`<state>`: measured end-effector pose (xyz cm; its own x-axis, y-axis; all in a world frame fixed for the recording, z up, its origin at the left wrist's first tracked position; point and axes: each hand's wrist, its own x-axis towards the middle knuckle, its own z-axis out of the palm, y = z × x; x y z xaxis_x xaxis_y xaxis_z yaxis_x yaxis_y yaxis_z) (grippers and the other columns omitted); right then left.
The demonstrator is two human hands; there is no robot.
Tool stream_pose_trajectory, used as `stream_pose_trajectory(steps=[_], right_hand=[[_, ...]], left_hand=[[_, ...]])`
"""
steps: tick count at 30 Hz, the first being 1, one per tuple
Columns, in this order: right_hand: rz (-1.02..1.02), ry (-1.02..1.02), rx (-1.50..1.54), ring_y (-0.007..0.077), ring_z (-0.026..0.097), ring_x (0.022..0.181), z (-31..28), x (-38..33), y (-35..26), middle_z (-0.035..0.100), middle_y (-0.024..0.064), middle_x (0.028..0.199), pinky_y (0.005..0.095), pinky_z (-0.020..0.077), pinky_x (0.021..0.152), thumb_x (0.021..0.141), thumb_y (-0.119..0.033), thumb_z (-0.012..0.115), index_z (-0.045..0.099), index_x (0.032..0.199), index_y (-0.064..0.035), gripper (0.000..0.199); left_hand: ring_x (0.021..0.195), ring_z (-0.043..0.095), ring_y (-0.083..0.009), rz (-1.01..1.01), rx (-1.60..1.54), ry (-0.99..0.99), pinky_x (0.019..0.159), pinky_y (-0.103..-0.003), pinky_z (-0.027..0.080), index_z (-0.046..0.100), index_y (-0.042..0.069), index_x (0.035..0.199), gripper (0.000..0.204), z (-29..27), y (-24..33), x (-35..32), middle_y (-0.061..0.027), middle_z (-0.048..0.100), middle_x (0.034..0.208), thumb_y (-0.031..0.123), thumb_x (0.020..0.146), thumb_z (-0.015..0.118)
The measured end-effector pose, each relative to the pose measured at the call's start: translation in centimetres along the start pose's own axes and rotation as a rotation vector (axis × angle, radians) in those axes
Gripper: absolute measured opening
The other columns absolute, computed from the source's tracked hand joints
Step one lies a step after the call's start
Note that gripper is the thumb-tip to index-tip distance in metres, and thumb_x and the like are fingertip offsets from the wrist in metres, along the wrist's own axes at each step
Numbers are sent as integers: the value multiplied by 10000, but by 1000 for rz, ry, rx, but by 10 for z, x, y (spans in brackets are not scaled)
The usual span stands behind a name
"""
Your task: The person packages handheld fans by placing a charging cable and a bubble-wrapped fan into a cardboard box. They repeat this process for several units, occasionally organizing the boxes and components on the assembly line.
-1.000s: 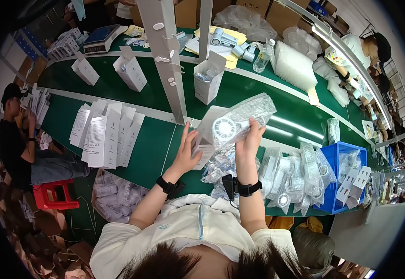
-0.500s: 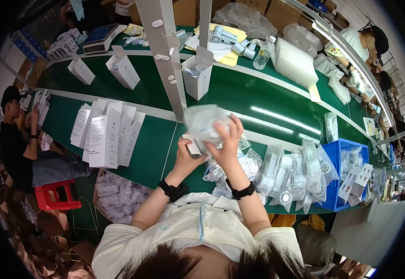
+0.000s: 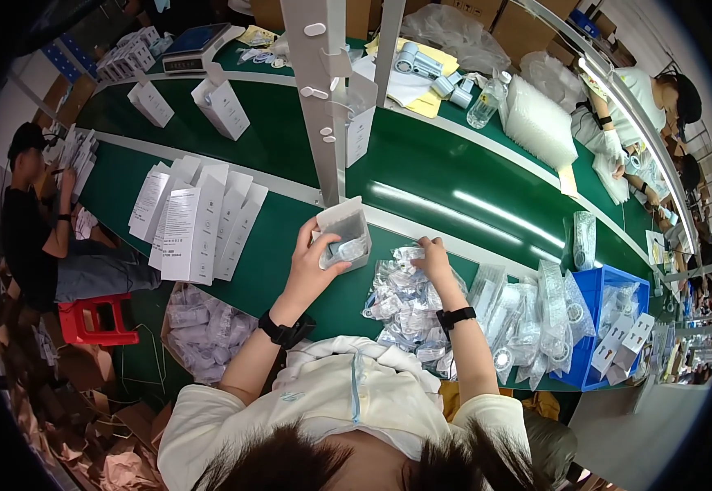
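My left hand (image 3: 313, 260) is closed around an open white carton (image 3: 357, 260) whose top flap stands up. Inside its mouth lies something in clear plastic, mostly hidden by the carton wall and my fingers. To the right, my right hand (image 3: 434, 260) reaches down onto the far end of a heap of small clear plastic packets (image 3: 401, 304). Its fingers are bent and pinch a packet there; the contents are too small to make out. Right of that heap lie several longer bubble-wrapped items (image 3: 526, 323) with round white ends.
White cartons (image 3: 192, 229) stand grouped at left. A blue bin (image 3: 586, 360) holds wrapped items and small boxes at right. A grey metal post (image 3: 323, 106) rises ahead, before the green belt (image 3: 446, 176). A box of wrapped items (image 3: 207, 335) sits below the table edge. Co-workers sit left and far right.
My right hand has let go of a clear plastic-wrapped item above the carton and moved right, down to the packets. The carton is now tilted open in my left hand. The view has shifted slightly.
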<state>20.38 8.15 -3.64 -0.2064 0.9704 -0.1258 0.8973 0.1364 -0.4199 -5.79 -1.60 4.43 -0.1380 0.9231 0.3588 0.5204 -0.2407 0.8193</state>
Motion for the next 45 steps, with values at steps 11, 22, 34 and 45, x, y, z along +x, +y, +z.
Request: stream_pose_trajectory(steps=[11,22,34,45], right_hand=[[-1030,662,379,228,555,748,-103,-40,-136,545,93,758,291,468,640,562,52,636,563,733,-5,195],[-996,-30,-342,190,546,852,-65,-38,-165,584,50,784,475,325,953,659,-402,649,606,731,-36,376],[-824,226,469,277,394,1154,-13,-11,-123,409,154,1239,417,233,1036,554,-232,797,395,1222,-11,811],[-250,538,995,212,407,1138,-71,83,-52,396,116,1230,323,375,924,553,-46,768,205,1316,-41,949]], left_hand=[[577,538,-185,-316,-101,37,544,-267,413,589,-21,709,147,-10,1,27,-101,622,756,31,624,697],[968,548,-245,83,184,237,804,-349,435,585,17,942,295,-50,14,24,-132,579,1034,122,690,698],[1206,291,-410,-385,697,78,987,-451,276,283,107,1315,819,-174,1,-5,-217,255,1343,65,613,701],[1165,274,-397,-287,549,-370,897,-483,287,206,125,1350,969,-30,8,-48,-203,155,1363,185,560,764]])
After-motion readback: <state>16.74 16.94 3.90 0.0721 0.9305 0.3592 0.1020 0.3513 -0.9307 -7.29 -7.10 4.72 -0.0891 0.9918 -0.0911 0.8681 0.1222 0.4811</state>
